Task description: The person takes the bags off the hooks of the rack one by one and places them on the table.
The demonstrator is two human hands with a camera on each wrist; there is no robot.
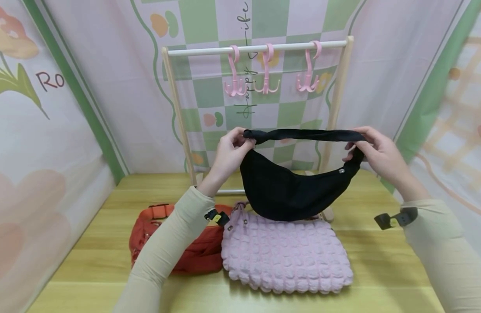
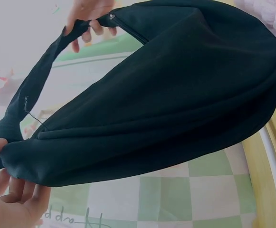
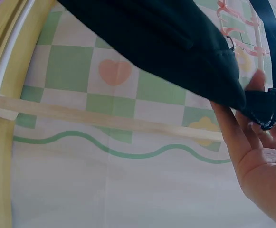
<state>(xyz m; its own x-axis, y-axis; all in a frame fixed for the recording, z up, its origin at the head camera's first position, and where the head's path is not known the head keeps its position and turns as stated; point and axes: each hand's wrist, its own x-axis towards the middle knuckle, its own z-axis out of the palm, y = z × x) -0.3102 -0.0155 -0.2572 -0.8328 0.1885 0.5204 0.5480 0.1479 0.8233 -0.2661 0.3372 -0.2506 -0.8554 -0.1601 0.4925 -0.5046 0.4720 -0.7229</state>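
A black crescent-shaped shoulder bag (image 1: 295, 191) hangs between my two hands, raised above the table in front of the rack. My left hand (image 1: 234, 150) pinches the strap where it joins the bag's left end. On the other side my right hand (image 1: 381, 152) grips the strap (image 1: 310, 135) near the right end, thumb over it. The strap runs nearly level from hand to hand. In the left wrist view the bag's body (image 2: 176, 95) sags wide, and the left fingers (image 2: 21, 192) curl under its end. The right wrist view shows the right hand (image 3: 261, 156) beneath the strap joint.
A pink puffy bag (image 1: 287, 256) lies on the wooden table (image 1: 87, 248) below the black one. Left of it is an orange-red bag (image 1: 197, 252), partly behind my left forearm. Behind stands a rack (image 1: 209, 51) with three pink hooks (image 1: 266, 74) on its white bar.
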